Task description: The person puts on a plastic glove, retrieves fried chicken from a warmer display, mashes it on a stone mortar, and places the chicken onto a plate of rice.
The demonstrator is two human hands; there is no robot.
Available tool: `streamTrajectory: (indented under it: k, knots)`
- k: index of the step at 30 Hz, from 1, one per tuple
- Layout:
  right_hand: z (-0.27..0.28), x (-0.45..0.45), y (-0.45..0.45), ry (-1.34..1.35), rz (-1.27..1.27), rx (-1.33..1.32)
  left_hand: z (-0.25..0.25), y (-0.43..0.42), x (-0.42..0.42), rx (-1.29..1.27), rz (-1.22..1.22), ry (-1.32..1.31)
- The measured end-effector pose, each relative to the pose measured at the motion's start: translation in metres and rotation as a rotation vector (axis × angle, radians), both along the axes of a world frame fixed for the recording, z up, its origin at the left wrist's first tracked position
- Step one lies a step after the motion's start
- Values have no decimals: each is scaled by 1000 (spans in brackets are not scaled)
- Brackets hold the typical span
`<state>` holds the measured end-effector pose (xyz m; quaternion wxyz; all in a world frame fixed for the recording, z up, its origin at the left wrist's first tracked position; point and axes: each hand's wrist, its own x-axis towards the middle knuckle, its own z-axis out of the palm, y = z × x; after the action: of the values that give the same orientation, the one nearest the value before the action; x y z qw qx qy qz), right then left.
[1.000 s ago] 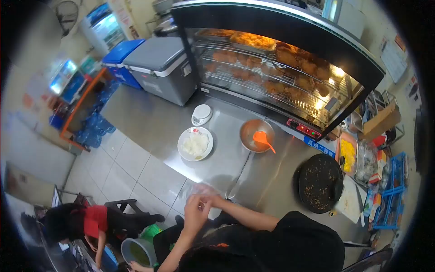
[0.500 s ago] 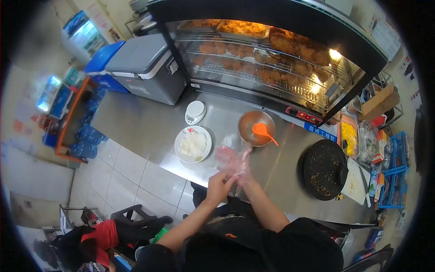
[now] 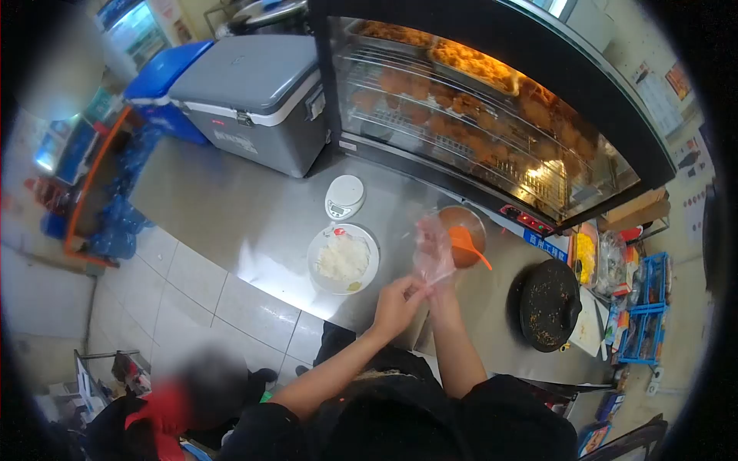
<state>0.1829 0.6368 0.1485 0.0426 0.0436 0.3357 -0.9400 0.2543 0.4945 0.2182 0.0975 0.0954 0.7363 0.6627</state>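
Clear glove (image 3: 435,257) now nearer bowl (image 3: 466,214)

Left forearm (image 3: 327,376) angled far-right, right forearm (image 3: 459,346) far and slightly left, both bare. Left hand (image 3: 395,310): fingers (image 3: 416,287) pinched together at right wrist (image 3: 443,296). Right hand (image 3: 435,250) extends farther, pointing far, slightly left; finger detail blurred.

The steel counter (image 3: 215,200) bears 2 coolers (image 3: 250,123), scale (image 3: 345,194), plate (image 3: 314,265), bowl (image 3: 475,223).

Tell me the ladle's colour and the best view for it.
Orange: the ladle shows best in the head view, the only one.
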Motion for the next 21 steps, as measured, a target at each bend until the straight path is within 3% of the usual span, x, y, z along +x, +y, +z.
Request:
streamTrajectory:
  k: [2, 4, 6, 8, 9, 11, 13, 14, 17, 18, 20, 21]
  knots:
    - [-3, -25, -16, -77, -217, 336, 0, -16, -29, 56, 70, -43]
    - [48, -44, -47, 73, 38, -195, -11, -30, -50, 114, 64, -58]
    - [62, -67, -69, 132, 162, -282, -4, -47, -76, 179, 68, -65]
    - [58, -95, -85, 181, 284, -377, 4, -71, -99, 60, 52, 70]
    - [50, -116, -93, 82, 83, -60, 6, -82, -112, 70, 53, 65]
    - [41, -144, -104, -22, -130, 264, 9, -100, -135, 79, 62, -24]
    - [67, -160, -132, 155, -161, -169, 13, -109, -157, 108, 56, -17]
    - [82, -170, -142, 155, -177, -164, 14, -113, -168, 131, 63, -4]
    - [110, -208, -159, 173, 97, -436, 17, -127, -200, 218, 56, -74]
    - [115, -227, -161, 121, -72, -15, 24, -134, -214, 219, 39, -77]
    - [127, -262, -160, 50, -251, 409, 32, -152, -240, 263, 0, -196]
    - [134, -280, -158, -12, -345, 759, 29, -160, -249, 264, -12, -203]
